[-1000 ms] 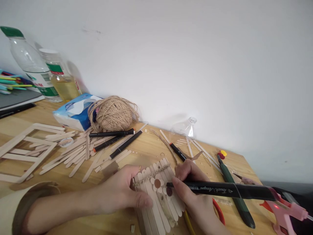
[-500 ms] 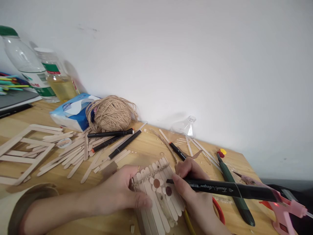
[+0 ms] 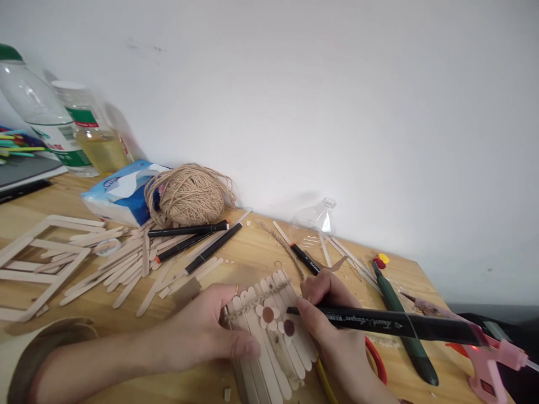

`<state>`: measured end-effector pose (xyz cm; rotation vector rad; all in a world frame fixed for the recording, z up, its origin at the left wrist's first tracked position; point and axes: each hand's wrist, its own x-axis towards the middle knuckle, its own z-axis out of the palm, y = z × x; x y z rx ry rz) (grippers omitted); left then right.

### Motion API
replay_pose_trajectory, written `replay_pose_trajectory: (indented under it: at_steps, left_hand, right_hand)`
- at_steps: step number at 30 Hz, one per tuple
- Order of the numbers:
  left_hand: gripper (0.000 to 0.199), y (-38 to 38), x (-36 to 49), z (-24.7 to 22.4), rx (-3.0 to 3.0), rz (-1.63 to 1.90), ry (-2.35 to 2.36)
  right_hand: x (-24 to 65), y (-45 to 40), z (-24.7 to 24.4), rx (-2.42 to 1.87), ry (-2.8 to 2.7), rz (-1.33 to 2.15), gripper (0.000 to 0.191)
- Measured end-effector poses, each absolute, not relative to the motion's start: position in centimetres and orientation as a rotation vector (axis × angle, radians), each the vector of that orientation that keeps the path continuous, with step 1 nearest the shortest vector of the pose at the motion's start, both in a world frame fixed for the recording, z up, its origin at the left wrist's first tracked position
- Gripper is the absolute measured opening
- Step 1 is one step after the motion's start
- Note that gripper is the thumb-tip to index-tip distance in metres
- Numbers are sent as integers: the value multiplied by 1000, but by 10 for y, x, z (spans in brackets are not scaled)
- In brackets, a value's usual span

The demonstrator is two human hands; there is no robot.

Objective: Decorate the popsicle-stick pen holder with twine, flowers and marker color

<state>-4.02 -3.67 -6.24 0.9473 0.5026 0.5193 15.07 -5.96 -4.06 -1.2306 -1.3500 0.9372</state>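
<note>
At the lower centre of the frame, a panel of wooden sticks (image 3: 272,350) tilts in the left hand (image 3: 206,334), whose thumb lies across its face while the other fingers are mostly hidden. A band of twine (image 3: 256,299) crosses its upper end, and below this sit 2 flower shapes with round centres, 1 brown (image 3: 268,315) and 1 dark purple (image 3: 288,327). The right hand (image 3: 347,356) grips a black marker (image 3: 379,324) in a narrow pinch, its tip just above the purple centre; I cannot tell whether it touches the wood. Just beside that hand shows a red loop (image 3: 378,362). At the lower right of the frame are a pink glue gun (image 3: 484,367) and a dark green tool (image 3: 421,359), which passes under the marker. Across the middle left lie a stick frame (image 3: 58,286), a heap of loose sticks (image 3: 122,269) and 3 more black markers (image 3: 214,249). Farther back, a ball of twine (image 3: 193,196) touches a blue tissue pack (image 3: 122,193), and 2 bottles (image 3: 99,151) stand at the upper left against the pale wall (image 3: 295,112).
</note>
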Motion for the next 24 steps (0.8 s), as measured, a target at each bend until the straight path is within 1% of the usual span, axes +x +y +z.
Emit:
replay_pose_trajectory:
  at_steps: [7, 15, 24]
  left_hand:
    - [42, -36, -41, -63, 947, 523, 473]
    - [39, -37, -41, -61, 933, 533, 458]
    - [39, -37, -40, -62, 936, 533, 485]
  right_hand:
    - [152, -62, -39, -1206, -1366, 1006, 26]
    - [153, -59, -42, -1207, -1392, 900, 24]
    - [154, -59, -44, -1183, -1416, 927, 24]
